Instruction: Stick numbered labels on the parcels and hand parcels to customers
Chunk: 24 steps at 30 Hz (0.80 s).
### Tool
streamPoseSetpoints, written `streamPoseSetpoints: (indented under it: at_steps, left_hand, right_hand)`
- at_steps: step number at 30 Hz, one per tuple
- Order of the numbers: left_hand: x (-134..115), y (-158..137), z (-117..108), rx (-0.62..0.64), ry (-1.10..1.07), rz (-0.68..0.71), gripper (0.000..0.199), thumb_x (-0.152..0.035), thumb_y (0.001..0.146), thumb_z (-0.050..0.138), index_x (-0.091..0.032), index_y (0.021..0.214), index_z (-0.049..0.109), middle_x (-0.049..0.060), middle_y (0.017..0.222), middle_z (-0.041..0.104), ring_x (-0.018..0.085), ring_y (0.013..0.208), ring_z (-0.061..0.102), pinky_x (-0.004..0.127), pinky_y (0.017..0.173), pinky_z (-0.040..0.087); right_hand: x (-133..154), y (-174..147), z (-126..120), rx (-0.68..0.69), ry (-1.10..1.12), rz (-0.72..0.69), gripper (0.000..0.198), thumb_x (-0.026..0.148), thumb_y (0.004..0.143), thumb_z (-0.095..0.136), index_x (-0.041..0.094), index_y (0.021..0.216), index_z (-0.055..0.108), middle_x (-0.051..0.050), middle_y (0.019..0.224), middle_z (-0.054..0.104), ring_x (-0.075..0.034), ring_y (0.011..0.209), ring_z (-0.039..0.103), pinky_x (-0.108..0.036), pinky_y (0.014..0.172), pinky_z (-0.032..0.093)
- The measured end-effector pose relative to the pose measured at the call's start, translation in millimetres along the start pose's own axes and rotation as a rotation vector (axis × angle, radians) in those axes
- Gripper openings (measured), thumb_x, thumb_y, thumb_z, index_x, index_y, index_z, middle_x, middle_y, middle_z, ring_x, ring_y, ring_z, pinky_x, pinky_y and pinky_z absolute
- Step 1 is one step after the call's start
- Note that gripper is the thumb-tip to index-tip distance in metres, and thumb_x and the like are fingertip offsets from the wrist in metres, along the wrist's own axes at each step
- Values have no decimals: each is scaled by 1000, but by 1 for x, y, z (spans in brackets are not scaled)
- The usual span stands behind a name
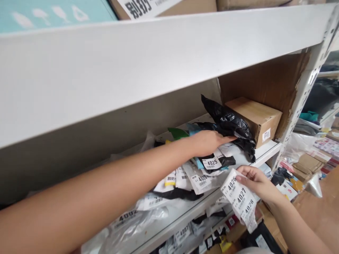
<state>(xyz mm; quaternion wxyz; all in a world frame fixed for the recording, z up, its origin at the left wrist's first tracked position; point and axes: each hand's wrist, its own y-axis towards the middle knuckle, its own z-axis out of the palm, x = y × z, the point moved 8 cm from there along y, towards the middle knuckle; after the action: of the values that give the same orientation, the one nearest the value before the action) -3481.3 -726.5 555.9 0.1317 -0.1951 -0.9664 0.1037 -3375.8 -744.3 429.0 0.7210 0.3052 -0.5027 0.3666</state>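
Observation:
My left hand (206, 143) reaches across the shelf with its index finger stretched out against a crumpled black plastic parcel (233, 121). Its other fingers are partly hidden. Just below it lies a black bag with a white label (212, 162) reading 4025. Several more bagged parcels are heaped under my left forearm, one with a label (202, 181) stuck on it. In front of the shelf edge, my right hand (255, 180) pinches a strip of white labels (239, 197) between thumb and fingers. The strip hangs down, showing 4026, 4027 and 4028.
A brown cardboard box (256, 118) stands at the shelf's right end, beside a cardboard side panel (265, 77). The white upper shelf beam (159, 63) crosses overhead. Labelled parcels (182, 234) lie on the shelf below. More packages (307, 164) are piled at the right.

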Motion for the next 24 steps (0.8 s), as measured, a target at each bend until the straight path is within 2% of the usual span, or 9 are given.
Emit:
streamPoseSetpoints:
  at_steps: [2,4,6,9,13,15,19,22,24]
  left_hand:
    - [2,8,-5,18,-38,65,71,-10,83,53,-29,149,34,5,140,58,21,125,54,30,101,44]
    - [1,14,-5,42,-58,108,73,-17,75,66,-23,144,42,8,138,58,23,124,54,31,103,43]
    - [-3,18,-2,71,-35,152,62,-25,70,74,-20,129,57,9,129,64,26,118,58,33,102,44]
    - [-10,20,4,63,21,239,40,-28,72,75,-21,111,68,8,121,69,28,114,60,35,98,45]
    - [-4,19,5,27,-32,262,14,-19,83,67,-22,94,74,5,100,75,21,93,67,27,83,48]
    - [1,18,3,5,-99,267,10,-18,85,65,-20,85,75,5,89,75,17,82,67,25,76,47]
    - [6,15,-2,-47,-215,288,14,-17,87,63,-18,79,74,5,81,73,14,72,64,22,70,45]
    - [2,10,-2,-20,-255,294,12,-11,81,64,-17,78,74,3,77,72,13,68,61,20,68,44]
    - [4,9,2,16,-282,211,13,-9,77,63,-16,77,73,1,75,72,12,66,60,20,67,44]
  right_hand:
    - [-1,9,-1,-55,20,-15,46,62,71,75,18,74,61,2,61,62,-9,51,50,-22,51,40]
    - [0,21,-5,-157,38,-48,53,69,65,74,19,75,58,3,58,59,-10,49,48,-23,49,39]
    - [0,33,-12,-290,46,-96,57,74,62,71,20,75,56,3,56,57,-12,49,47,-24,49,38]
    - [5,44,-23,-468,-33,-177,52,72,67,64,21,73,55,2,55,54,-14,51,46,-26,50,37]
    - [21,45,-35,-633,-307,-271,39,59,77,53,23,63,48,0,57,53,-15,56,45,-28,54,36]
    - [27,43,-41,-691,-416,-293,36,54,79,48,23,61,46,-1,57,54,-16,58,45,-29,56,36]
    - [35,41,-51,-755,-541,-311,32,47,79,42,25,57,41,-2,54,52,-16,56,43,-30,55,33]
    - [35,47,-48,-693,-622,-291,31,41,77,42,26,51,34,0,49,45,-15,53,37,-31,54,29]
    - [35,50,-45,-668,-658,-272,33,37,75,46,26,49,30,1,47,40,-14,52,32,-31,54,28]
